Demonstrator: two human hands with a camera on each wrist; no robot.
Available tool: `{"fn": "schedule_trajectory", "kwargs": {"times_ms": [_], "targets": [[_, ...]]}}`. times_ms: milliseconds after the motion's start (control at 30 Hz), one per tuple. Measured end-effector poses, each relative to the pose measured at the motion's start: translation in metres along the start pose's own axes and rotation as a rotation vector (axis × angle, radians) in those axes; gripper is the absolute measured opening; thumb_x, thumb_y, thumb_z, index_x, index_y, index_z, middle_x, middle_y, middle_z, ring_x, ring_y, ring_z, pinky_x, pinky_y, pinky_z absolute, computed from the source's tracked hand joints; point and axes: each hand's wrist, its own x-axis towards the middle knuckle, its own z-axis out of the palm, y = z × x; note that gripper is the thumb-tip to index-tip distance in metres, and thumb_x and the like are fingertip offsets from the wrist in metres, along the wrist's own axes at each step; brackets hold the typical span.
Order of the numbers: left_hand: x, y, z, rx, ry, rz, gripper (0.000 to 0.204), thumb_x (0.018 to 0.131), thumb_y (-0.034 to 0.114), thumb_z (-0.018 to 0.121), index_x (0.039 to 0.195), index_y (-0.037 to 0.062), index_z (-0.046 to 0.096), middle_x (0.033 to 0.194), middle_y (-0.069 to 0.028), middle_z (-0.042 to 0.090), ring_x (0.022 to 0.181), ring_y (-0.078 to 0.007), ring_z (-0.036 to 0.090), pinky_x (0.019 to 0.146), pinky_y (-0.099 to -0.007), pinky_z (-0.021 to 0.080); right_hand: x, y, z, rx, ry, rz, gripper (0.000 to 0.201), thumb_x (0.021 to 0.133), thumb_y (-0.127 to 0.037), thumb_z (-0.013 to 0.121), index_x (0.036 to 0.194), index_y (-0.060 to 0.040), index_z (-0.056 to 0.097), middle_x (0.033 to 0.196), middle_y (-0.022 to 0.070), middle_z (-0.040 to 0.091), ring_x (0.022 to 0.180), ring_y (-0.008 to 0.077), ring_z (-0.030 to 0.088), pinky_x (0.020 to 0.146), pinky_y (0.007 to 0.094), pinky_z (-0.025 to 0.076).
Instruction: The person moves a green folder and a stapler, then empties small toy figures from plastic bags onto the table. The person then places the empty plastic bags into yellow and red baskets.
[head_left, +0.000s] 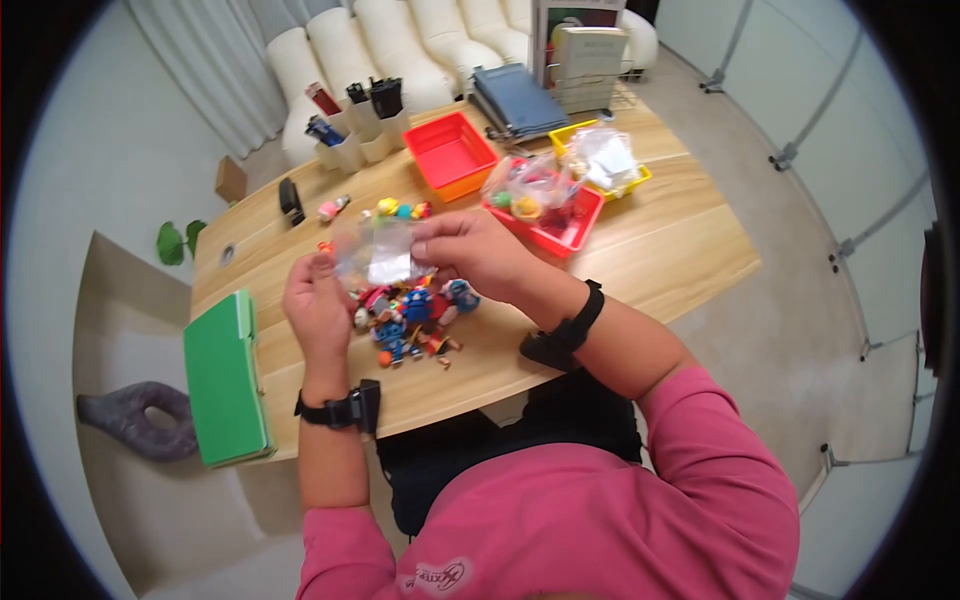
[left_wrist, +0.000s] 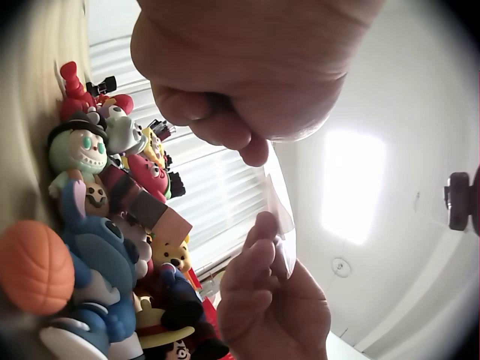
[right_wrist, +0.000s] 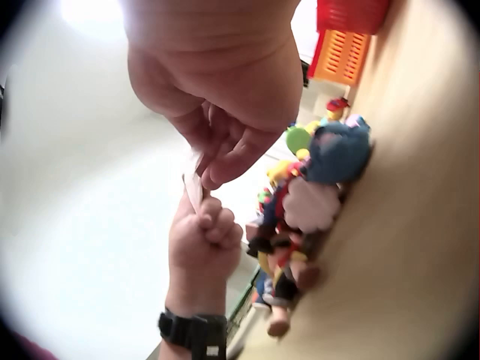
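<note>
Both hands hold a small clear plastic bag (head_left: pixel 352 250) with a white patch on it, stretched between them above the table. My left hand (head_left: pixel 320 305) grips its left side, thumb on top and fingers curled. At the other side, my right hand (head_left: pixel 478 252) pinches the bag between thumb and fingers. In the left wrist view the bag (left_wrist: pixel 282 217) appears nearly edge-on. Below the hands lies a heap of small toy figures (head_left: pixel 410 312). Among them are a blue long-eared figure (left_wrist: pixel 105 251), an orange basketball (left_wrist: pixel 37 266) and a yellow bear (left_wrist: pixel 172 253).
Beyond the hands stand a red tray (head_left: pixel 450 150), a red basket (head_left: pixel 575 235) of bagged toys and a yellow basket (head_left: pixel 632 185) with clear bags. Pen holders (head_left: pixel 365 140) and blue folders (head_left: pixel 520 100) are at the back. A green folder (head_left: pixel 225 380) lies at the left edge.
</note>
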Motion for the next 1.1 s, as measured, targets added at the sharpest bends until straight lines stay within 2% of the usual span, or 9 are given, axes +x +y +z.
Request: {"fn": "schedule_trajectory", "kwargs": {"times_ms": [200,333,367,400,467,533,800,900,1100], "targets": [[0.005,0.002,-0.001,-0.076,0.043,-0.02,0.029,0.112,0.034,0.057,0.106,0.0071,0.064,0.06,0.0031,0.052,0.048,-0.0037,0.041,0.045,-0.0205,0.032,-0.039,-0.091,-0.059,-0.247,0.497,-0.471,0.024,0.096,-0.006,0.071,0.119,-0.0026,0.075,0.096,0.0074,0.077,0.084,0.0132,0.074,0.068,0.0272,0.059],[-0.001,0.009,0.002,-0.108,-0.029,-0.067,0.03,0.11,0.035,0.06,0.105,0.0063,0.065,0.061,0.004,0.053,0.05,-0.0028,0.042,0.046,-0.0202,0.033,-0.046,-0.12,-0.15,-0.702,0.859,-0.953,0.023,0.096,-0.002,0.066,0.116,-0.0016,0.078,0.096,0.0066,0.079,0.084,0.0141,0.074,0.07,0.027,0.055],[-0.002,0.01,0.003,-0.11,-0.054,-0.069,0.031,0.109,0.035,0.062,0.105,0.0052,0.065,0.062,0.0044,0.054,0.051,-0.0025,0.044,0.048,-0.0199,0.034,-0.054,-0.123,-0.168,-1.018,0.998,-0.888,0.027,0.094,-0.002,0.066,0.116,-0.0083,0.08,0.099,0.0096,0.08,0.085,0.02,0.075,0.077,0.0312,0.057],[-0.003,0.01,0.003,-0.125,-0.052,-0.071,0.031,0.109,0.035,0.062,0.105,0.0052,0.065,0.062,0.0044,0.054,0.051,-0.0025,0.044,0.048,-0.0199,0.034,-0.062,-0.124,-0.176,-1.033,0.994,-0.891,0.027,0.094,-0.002,0.066,0.116,-0.0083,0.08,0.099,0.0096,0.08,0.085,0.02,0.075,0.077,0.0312,0.057],[-0.003,0.01,0.002,-0.138,-0.075,-0.053,0.031,0.109,0.034,0.062,0.105,0.0042,0.066,0.063,0.0045,0.054,0.053,-0.0021,0.044,0.049,-0.0198,0.035,-0.077,-0.12,-0.189,-1.679,0.785,-0.411,0.03,0.094,-0.008,0.062,0.115,-0.0162,0.081,0.109,0.0113,0.079,0.099,0.0253,0.073,0.09,0.0357,0.058],[-0.002,0.006,0.002,-0.144,-0.07,-0.038,0.03,0.11,0.034,0.061,0.104,0.0057,0.066,0.061,0.0043,0.053,0.05,-0.0022,0.042,0.047,-0.0201,0.032,-0.084,-0.101,-0.214,-1.829,0.524,-0.197,0.028,0.093,-0.015,0.059,0.11,-0.017,0.081,0.112,0.0115,0.078,0.112,0.0324,0.069,0.097,0.0417,0.056],[-0.002,0.009,0.002,-0.134,-0.087,-0.058,0.031,0.11,0.033,0.061,0.102,0.0036,0.066,0.062,0.0039,0.054,0.053,-0.0022,0.045,0.05,-0.0202,0.036,-0.084,-0.116,-0.16,-1.727,0.765,-0.39,0.023,0.088,-0.013,0.062,0.102,-0.0098,0.08,0.118,0.0109,0.075,0.12,0.0323,0.063,0.104,0.0419,0.051],[-0.001,0.006,0.002,-0.126,-0.095,-0.06,0.032,0.11,0.034,0.062,0.101,0.0037,0.066,0.062,0.0039,0.054,0.053,-0.0023,0.045,0.05,-0.0204,0.036,-0.08,-0.111,-0.118,-1.619,0.486,-0.488,0.023,0.08,-0.008,0.072,0.101,-0.0076,0.08,0.113,0.0094,0.075,0.115,0.0327,0.064,0.102,0.0432,0.052],[-0.001,0.007,0.002,-0.135,-0.092,-0.066,0.032,0.109,0.033,0.063,0.099,0.0033,0.066,0.061,0.0041,0.054,0.053,-0.0022,0.045,0.05,-0.0207,0.035,-0.077,-0.106,-0.117,-1.878,0.328,-0.465,0.025,0.077,-0.01,0.079,0.102,-0.0087,0.08,0.109,0.0097,0.074,0.11,0.0327,0.064,0.097,0.0423,0.054]]}}
